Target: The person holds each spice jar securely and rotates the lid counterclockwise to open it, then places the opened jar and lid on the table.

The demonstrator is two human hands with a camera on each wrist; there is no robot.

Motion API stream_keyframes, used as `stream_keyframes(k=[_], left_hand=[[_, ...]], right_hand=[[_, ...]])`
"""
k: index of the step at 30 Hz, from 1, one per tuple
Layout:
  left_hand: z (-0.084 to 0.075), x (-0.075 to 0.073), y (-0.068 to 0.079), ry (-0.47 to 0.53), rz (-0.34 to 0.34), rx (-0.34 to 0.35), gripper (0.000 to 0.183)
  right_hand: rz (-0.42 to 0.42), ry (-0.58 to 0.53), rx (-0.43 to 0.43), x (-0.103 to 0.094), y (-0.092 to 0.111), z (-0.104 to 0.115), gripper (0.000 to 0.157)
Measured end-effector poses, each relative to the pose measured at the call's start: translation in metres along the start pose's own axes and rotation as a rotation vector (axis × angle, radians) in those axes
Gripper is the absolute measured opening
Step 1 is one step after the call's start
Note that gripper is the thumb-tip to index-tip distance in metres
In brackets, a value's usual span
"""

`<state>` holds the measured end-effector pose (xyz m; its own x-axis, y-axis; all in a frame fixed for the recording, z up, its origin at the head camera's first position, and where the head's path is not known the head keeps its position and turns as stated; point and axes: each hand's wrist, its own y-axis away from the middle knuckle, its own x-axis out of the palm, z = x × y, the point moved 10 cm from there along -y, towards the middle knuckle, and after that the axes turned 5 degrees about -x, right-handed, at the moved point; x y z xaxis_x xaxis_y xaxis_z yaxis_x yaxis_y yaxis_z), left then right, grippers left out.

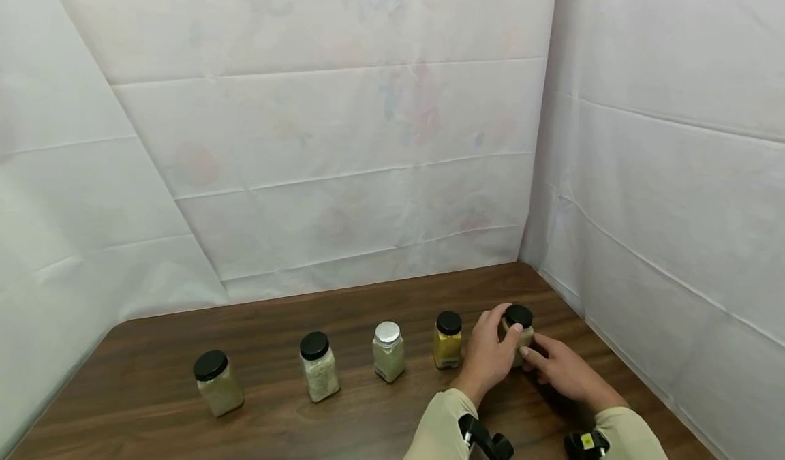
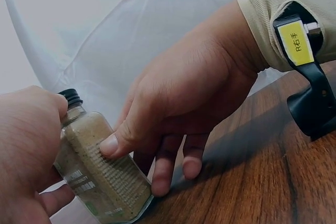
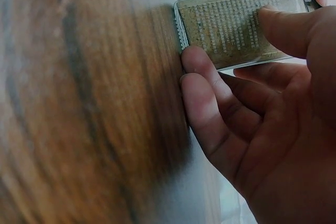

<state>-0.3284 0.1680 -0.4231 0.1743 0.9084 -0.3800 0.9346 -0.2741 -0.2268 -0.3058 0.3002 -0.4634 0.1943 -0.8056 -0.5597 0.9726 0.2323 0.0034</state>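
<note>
Left hand [image 1: 489,352] curled round jar [image 3: 226,30], right hand [image 1: 567,370] pinching it; lid [image 1: 518,315] up, long axis seemingly vertical.

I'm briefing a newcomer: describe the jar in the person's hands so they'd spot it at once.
From the white sheeting, come down to the brown wooden table. Just right of the yellow-filled jar, the person's left hand and right hand hold the black-lidded glass jar. Its tan contents set it apart from its yellow neighbour, and it alone is held.
</note>
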Motion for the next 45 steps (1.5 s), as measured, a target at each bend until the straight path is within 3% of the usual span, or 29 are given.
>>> stream_keyframes(k=[5,18,33,45], left_hand=[[-0.0001,-0.0017,-0.0007,0.002,-0.015,-0.015,0.042],[0.0011,0.0022,0.0002,-0.014,0.028,-0.041,0.046],[-0.0005,-0.0002,0.0003,-0.005,-0.009,-0.026,0.042],[0.0025,-0.0015,0.0005,0.048,-0.011,-0.055,0.042]], right_hand=[[0.003,0.005,-0.012,-0.0002,-0.0016,0.0011,0.046],[0.0,0.0,0.002,0.0005,0.0009,0.0006,0.046],[-0.003,0.001,-0.002,0.0003,0.0012,0.0015,0.047],[0.005,-0.01,0.011,0.0004,0.0015,0.0003,0.05]])
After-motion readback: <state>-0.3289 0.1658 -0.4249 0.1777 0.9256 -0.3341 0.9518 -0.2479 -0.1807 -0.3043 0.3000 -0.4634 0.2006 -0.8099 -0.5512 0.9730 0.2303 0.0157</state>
